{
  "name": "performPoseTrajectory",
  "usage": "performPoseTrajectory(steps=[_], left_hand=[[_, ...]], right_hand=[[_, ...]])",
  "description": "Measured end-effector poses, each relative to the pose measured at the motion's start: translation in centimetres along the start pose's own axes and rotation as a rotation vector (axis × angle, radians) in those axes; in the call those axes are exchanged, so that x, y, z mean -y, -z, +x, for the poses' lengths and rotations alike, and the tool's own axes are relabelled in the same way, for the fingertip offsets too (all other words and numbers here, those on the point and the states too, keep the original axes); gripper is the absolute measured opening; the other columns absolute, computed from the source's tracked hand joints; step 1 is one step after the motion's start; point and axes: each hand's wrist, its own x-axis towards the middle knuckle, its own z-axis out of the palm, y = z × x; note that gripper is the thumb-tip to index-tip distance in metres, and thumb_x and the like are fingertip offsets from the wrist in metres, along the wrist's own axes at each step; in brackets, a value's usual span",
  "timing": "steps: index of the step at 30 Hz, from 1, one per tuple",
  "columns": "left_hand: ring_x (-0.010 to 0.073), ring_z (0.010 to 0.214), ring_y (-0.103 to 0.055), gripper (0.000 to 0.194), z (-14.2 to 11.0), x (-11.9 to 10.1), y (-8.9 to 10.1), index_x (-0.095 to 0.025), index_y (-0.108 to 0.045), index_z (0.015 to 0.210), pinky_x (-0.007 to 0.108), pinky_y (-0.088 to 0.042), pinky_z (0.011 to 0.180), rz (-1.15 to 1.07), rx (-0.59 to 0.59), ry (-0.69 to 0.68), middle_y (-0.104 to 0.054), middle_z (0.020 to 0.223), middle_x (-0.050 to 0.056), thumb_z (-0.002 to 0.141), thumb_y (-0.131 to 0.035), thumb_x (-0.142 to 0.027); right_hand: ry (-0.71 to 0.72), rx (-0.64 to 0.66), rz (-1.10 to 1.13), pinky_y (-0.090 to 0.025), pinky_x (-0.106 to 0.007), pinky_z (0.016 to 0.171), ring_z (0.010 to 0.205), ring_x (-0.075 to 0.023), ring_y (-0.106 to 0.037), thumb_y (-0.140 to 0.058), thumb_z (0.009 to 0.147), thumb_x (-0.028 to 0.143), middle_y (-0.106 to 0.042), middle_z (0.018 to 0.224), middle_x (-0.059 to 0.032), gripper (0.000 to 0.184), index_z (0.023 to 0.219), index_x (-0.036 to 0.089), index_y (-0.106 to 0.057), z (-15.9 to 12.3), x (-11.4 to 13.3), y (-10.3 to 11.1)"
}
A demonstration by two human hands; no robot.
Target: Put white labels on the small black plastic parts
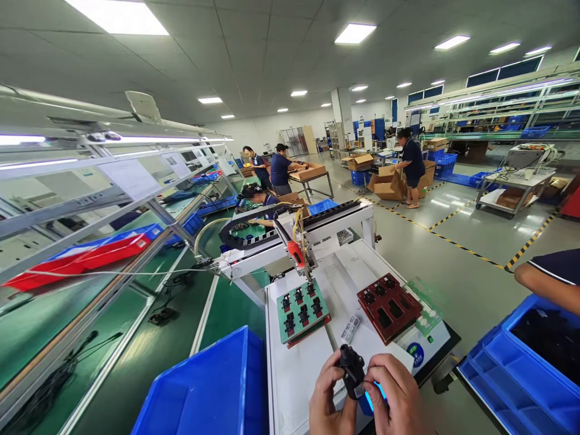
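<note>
Person holds a small black part (351, 368) in both hands, just above the near edge of the white machine (312, 362). Left hand (330, 399) mostly closed, thumb and fingers wrapped on the part's left side. Right hand (394, 389) curled, thumb and fingertips pinching the part's lower right side, next to a pale label. Fine detail under the fingertips is too small to tell.

On the machine's bed, left side: green tray (294, 307) with six black pieces in two rows. Right side of the bed: dark red tray (381, 302), three black pieces in its far row. Small silver item (350, 329) lies on the bed between the trays. Orange screwdriver head (296, 254) hangs from the machine's crossbar, above the green tray's far edge.

Left of the machine, large blue bin (203, 386). Right of it, well apart, stacked blue bins (512, 362), a co-worker's arm (550, 283) over them. More co-workers beyond the machine.
</note>
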Motion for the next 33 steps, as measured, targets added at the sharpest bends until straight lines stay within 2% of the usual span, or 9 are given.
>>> performPoseTrajectory(steps=[3, 5, 9, 11, 14, 16, 20, 26, 33], left_hand=[[0.0243, 0.12, -0.071, 0.034, 2.1, -0.1, 1.1, -0.024, -0.068, 0.104, 0.031, -0.059, 0.095, 0.079, 0.073, 0.151, -0.074, 0.128, 0.009, 0.074, -0.084, -0.02], [0.0228, 0.11, -0.071, 0.042, 3.8, -0.9, 1.7, -0.024, -0.066, 0.107, 0.03, -0.059, 0.088, 0.074, 0.124, 0.25, -0.074, 0.121, 0.007, 0.07, -0.082, -0.013], [0.0198, 0.097, -0.067, 0.051, 5.5, -3.4, 1.9, -0.025, -0.06, 0.108, 0.028, -0.057, 0.078, -0.144, 0.367, 0.435, -0.074, 0.109, 0.003, 0.067, -0.088, -0.011], [0.0171, 0.091, -0.064, 0.055, 5.1, -4.4, 1.5, -0.025, -0.06, 0.104, 0.026, -0.054, 0.075, -0.259, 0.433, 0.47, -0.074, 0.106, 0.002, 0.064, -0.096, -0.017], [0.0156, 0.088, -0.062, 0.058, 4.2, -5.1, 0.8, -0.026, -0.06, 0.101, 0.022, -0.05, 0.07, -0.337, 0.415, 0.484, -0.073, 0.105, 0.002, 0.059, -0.101, -0.027], [0.0178, 0.092, -0.065, 0.058, 3.8, -5.0, 0.6, -0.026, -0.061, 0.102, 0.024, -0.051, 0.071, -0.335, 0.395, 0.482, -0.073, 0.108, 0.004, 0.06, -0.101, -0.031], [0.0188, 0.094, -0.066, 0.062, 3.7, -4.6, 0.7, -0.027, -0.061, 0.105, 0.026, -0.052, 0.076, -0.317, 0.381, 0.481, -0.073, 0.111, 0.004, 0.059, -0.102, -0.029], [0.0187, 0.092, -0.065, 0.062, 4.0, -4.7, 0.9, -0.025, -0.06, 0.106, 0.026, -0.052, 0.076, -0.3, 0.389, 0.475, -0.071, 0.109, 0.005, 0.06, -0.102, -0.028], [0.019, 0.094, -0.063, 0.057, 4.9, -5.6, 1.6, -0.026, -0.06, 0.108, 0.029, -0.052, 0.079, -0.272, 0.516, 0.496, -0.07, 0.111, 0.005, 0.066, -0.098, -0.027]], right_hand=[[-0.11, 0.033, 0.144, -0.05, -0.032, 0.074, 0.083, -0.0215, -0.062, -0.043, 0.109, 0.029, -0.061, 0.093, -0.0049, 0.022, 0.092, 0.024, -0.057, 0.4, 0.9, 0.7], [-0.27, 0.056, 0.331, -0.048, -0.03, 0.071, 0.079, -0.0198, -0.057, -0.044, 0.11, 0.042, -0.056, 0.087, -0.0029, 0.031, 0.088, 0.023, -0.055, 0.9, 1.4, 1.9], [-0.649, 0.232, 0.639, -0.041, -0.027, 0.063, 0.071, -0.0164, -0.049, -0.065, 0.099, 0.063, -0.053, 0.078, 0.0007, 0.044, 0.088, 0.02, -0.063, 2.5, 1.5, 3.9], [-0.741, 0.303, 0.72, -0.035, -0.026, 0.059, 0.065, -0.0136, -0.044, -0.077, 0.088, 0.066, -0.051, 0.073, 0.0027, 0.049, 0.085, 0.019, -0.065, 3.3, 1.2, 3.7], [-0.853, 0.351, 0.837, -0.022, -0.025, 0.05, 0.053, -0.0082, -0.029, -0.087, 0.073, 0.07, -0.043, 0.061, 0.008, 0.058, 0.074, 0.02, -0.058, 4.1, 1.0, 2.3], [-0.917, 0.359, 0.884, -0.017, -0.025, 0.048, 0.049, -0.0064, -0.023, -0.089, 0.068, 0.068, -0.04, 0.056, 0.0107, 0.059, 0.071, 0.022, -0.053, 4.2, 1.0, 1.5], [-0.913, 0.361, 0.832, -0.018, -0.025, 0.05, 0.05, -0.0067, -0.024, -0.087, 0.07, 0.058, -0.04, 0.055, 0.0112, 0.05, 0.071, 0.022, -0.053, 4.1, 1.0, 0.8], [-0.818, 0.381, 0.713, -0.029, -0.026, 0.058, 0.062, -0.0117, -0.039, -0.083, 0.072, 0.053, -0.052, 0.065, 0.0046, 0.042, 0.072, 0.019, -0.059, 4.4, 0.4, 1.1], [-0.753, 0.422, 0.663, -0.033, -0.027, 0.058, 0.064, -0.0144, -0.044, -0.083, 0.074, 0.054, -0.056, 0.067, 0.0021, 0.04, 0.073, 0.019, -0.062, 4.8, 0.3, 1.2]])
